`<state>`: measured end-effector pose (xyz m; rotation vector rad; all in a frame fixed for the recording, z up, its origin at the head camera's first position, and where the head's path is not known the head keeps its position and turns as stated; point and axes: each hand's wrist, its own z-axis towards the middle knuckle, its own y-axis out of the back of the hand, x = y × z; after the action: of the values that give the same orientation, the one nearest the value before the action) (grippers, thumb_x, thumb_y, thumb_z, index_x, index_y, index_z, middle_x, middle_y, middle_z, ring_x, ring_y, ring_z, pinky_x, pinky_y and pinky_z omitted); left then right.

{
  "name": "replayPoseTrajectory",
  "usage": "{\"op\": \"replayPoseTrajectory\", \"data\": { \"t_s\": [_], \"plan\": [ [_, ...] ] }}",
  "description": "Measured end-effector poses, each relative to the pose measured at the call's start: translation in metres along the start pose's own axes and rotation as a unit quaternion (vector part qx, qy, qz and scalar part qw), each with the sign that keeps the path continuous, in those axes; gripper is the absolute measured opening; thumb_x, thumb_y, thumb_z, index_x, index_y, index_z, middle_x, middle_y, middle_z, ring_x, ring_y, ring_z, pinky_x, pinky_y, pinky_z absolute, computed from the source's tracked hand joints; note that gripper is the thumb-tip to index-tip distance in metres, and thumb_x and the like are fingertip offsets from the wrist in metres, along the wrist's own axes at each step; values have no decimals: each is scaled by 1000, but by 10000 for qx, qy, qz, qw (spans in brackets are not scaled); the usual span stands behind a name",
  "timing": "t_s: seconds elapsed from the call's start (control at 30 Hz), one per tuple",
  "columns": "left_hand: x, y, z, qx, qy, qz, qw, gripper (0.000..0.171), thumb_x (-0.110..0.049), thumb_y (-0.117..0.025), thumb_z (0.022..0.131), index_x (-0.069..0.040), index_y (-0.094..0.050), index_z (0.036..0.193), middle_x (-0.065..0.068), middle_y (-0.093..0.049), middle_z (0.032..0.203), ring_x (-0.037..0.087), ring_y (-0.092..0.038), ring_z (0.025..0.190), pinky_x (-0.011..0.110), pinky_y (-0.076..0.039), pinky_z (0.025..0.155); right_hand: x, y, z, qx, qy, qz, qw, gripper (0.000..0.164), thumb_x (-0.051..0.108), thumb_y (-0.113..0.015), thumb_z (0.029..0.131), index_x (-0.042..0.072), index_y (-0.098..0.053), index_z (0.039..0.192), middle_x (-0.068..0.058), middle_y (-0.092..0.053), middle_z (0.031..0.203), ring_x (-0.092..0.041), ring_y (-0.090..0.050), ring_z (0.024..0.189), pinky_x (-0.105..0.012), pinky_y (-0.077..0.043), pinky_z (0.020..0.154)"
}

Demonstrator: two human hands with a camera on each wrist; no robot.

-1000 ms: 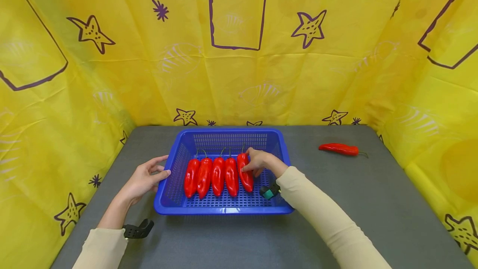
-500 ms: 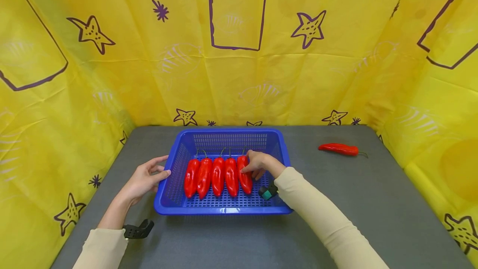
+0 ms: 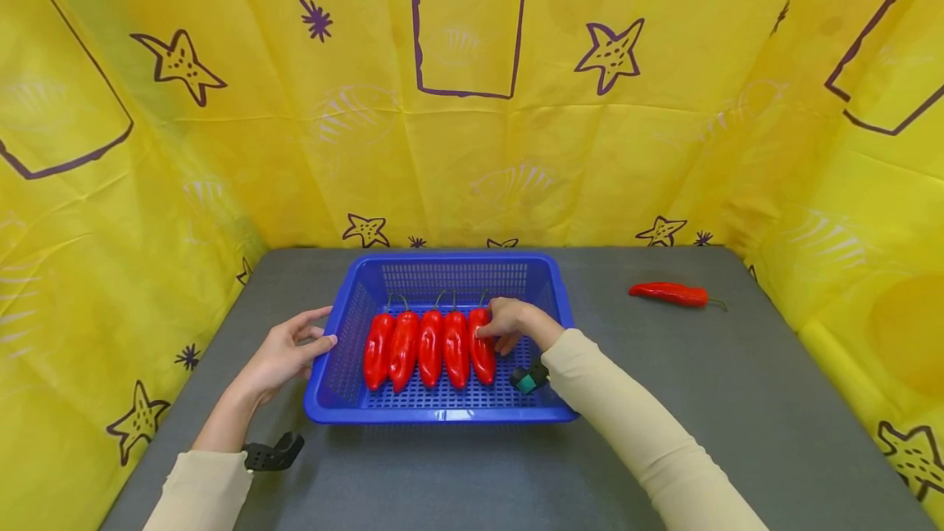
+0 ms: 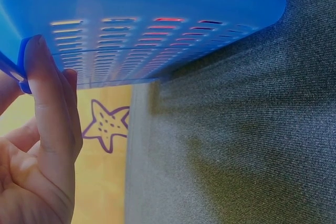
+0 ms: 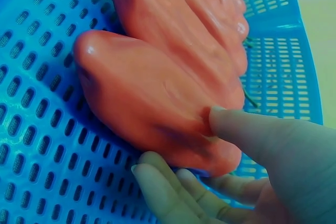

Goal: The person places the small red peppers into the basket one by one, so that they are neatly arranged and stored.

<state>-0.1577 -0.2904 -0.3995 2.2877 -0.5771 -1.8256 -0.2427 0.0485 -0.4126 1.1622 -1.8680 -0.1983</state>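
Observation:
A blue plastic basket (image 3: pixel 442 416) holds a row of several glossy red peppers (image 3: pixel 430 349), stems towards the back. My left hand (image 3: pixel 283 357) grips the basket's left rim, thumb on the rim and fingers outside the wall, as the left wrist view shows too. Inside the basket, my right hand (image 3: pixel 514 322) holds the rightmost pepper (image 3: pixel 483 355) near its stem end. In the right wrist view the thumb (image 5: pixel 236 127) presses on top of this pepper (image 5: pixel 142 93), with the fingers (image 5: pixel 163 184) along its near side. The pepper lies beside its neighbour in the row.
One more red pepper (image 3: pixel 669 294) lies on the grey table (image 3: pixel 649 367) to the right of the basket, stem pointing right. Yellow patterned cloth (image 3: pixel 472 154) encloses the table at the back and both sides.
The rightmost pepper's lower end has shifted slightly left with my right hand, closer to its neighbour. My left hand and the basket stay in place.

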Motion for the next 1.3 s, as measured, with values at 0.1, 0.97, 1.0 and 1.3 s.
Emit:
{"op": "replayPoseTrajectory", "data": {
  "t_s": [0.1,0.97,1.0,1.3],
  "plan": [
    [-1,0,0,3,1,1,10000,66,-25,-63,88,-9,-30,142,21,-55,103,26,-65,74,42,-56,62,0,1,-1,-7,21,-5,10000,40,24,-62,88,-1,-46,116,-12,-58,90,-24,-66,71,-34,-57,65],
    [0,1,0,16,2,-26,10000,68,-25,-64,87,-9,-29,143,22,-56,104,28,-66,76,44,-56,63,11,36,-26,-939,1109,-749,9865,47,30,-56,91,3,-47,127,-17,-64,92,-31,-65,79,-34,-56,65],
    [0,1,0,19,-1,-32,10000,68,-25,-64,87,-9,-29,143,22,-56,103,28,-66,76,44,-56,64,11,38,-27,-994,1182,-817,9846,46,31,-56,91,3,-48,127,-15,-64,90,-31,-66,76,-33,-55,63],
    [0,1,0,36,20,-45,10000,69,-26,-65,86,-8,-29,143,23,-55,104,28,-66,77,45,-56,64,3,56,-35,-1681,1752,-1088,9640,44,33,-55,91,3,-53,123,-11,-65,99,-21,-62,81,-33,-50,71]
  ]
}}
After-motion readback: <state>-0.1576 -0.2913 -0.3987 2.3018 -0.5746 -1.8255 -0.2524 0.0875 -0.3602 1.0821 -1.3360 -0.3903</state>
